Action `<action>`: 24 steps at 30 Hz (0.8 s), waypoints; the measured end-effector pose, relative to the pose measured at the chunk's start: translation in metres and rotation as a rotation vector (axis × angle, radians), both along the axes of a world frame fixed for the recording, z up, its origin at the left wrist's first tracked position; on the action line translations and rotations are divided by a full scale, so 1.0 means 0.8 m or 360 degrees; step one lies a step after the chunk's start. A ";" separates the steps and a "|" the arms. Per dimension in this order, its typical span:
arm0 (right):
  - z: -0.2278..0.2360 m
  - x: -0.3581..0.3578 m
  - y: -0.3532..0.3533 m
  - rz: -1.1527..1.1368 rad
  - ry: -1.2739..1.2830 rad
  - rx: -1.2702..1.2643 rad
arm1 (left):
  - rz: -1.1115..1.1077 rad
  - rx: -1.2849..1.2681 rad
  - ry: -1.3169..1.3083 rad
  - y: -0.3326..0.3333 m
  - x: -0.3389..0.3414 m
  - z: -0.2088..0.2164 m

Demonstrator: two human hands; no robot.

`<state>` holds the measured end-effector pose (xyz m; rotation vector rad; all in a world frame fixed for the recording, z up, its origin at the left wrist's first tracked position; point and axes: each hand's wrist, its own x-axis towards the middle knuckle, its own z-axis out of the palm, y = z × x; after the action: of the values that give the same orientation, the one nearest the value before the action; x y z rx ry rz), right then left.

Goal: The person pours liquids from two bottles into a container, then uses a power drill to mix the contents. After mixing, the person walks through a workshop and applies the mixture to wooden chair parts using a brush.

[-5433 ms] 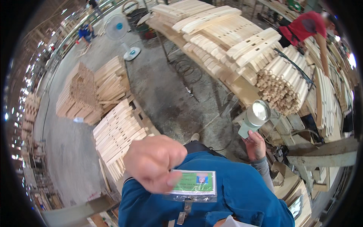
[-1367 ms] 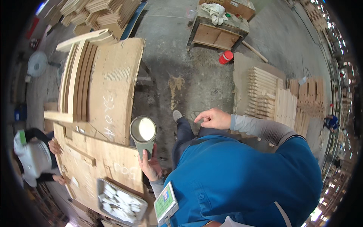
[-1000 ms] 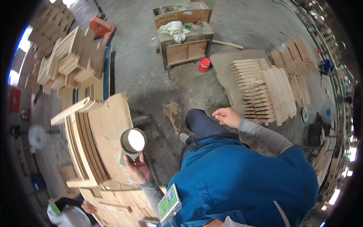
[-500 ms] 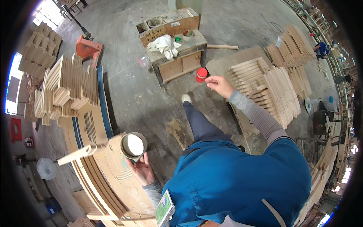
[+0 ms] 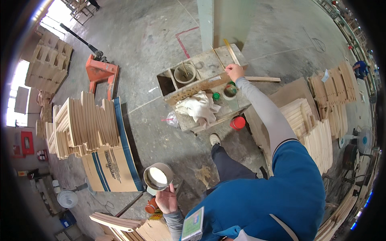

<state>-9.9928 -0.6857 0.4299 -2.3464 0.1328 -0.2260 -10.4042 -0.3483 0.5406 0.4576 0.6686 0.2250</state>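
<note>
At the lower middle, my left hand [image 5: 167, 199] holds a round grey cup [image 5: 170, 175] with white material in it, its palm turned up and fingers at the cup's near side. My right hand [image 5: 234, 71] reaches forward over a wooden box [image 5: 207, 64], fingers pinched at the near end of a thin stick [image 5: 217, 56]. A flat yellowish strip [image 5: 230, 52] lies just beyond those fingers. Below my right wrist stands an open can [image 5: 230, 91] with a green edge, beside a green lid [image 5: 216, 96]. In the box sits a round pot [image 5: 185, 73] with thin sticks in it.
A white cloth [image 5: 198, 107] lies on the bench [image 5: 189, 123]. On the floor is a red container [image 5: 237, 123]. Stacked wooden parts stand left [image 5: 84, 124] and right [image 5: 317, 138]. An orange pallet jack [image 5: 102, 72] and a green post [image 5: 206, 24] are farther off.
My right hand has moved from beside the red container forward to the box. My view has shifted toward the bench. The cup is still in my left hand, away from the left-hand cardboard and wood.
</note>
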 end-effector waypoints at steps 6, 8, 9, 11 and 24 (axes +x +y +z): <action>-0.053 0.126 0.021 -0.0078 0.0079 -0.0369 | 0.0078 0.0140 0.0246 0.012 0.074 0.004; -0.060 0.142 0.028 -0.0127 0.0168 -0.0494 | 0.0032 0.0171 0.0262 0.019 0.087 -0.005; -0.056 0.148 0.036 -0.0125 0.0244 -0.0436 | 0.0006 0.0170 0.0248 0.024 0.090 -0.007; -0.050 0.153 0.023 -0.0185 0.0416 -0.0333 | -0.0025 0.0108 0.0290 0.026 0.115 -0.008; 0.185 -0.161 -0.009 -0.0077 0.0506 0.1866 | -0.1083 0.0240 -0.0024 0.020 0.286 0.014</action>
<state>-10.1219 -0.6929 0.5778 -1.1910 0.3618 0.1811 -10.1755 -0.3324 0.5518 0.7992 0.4506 -0.3669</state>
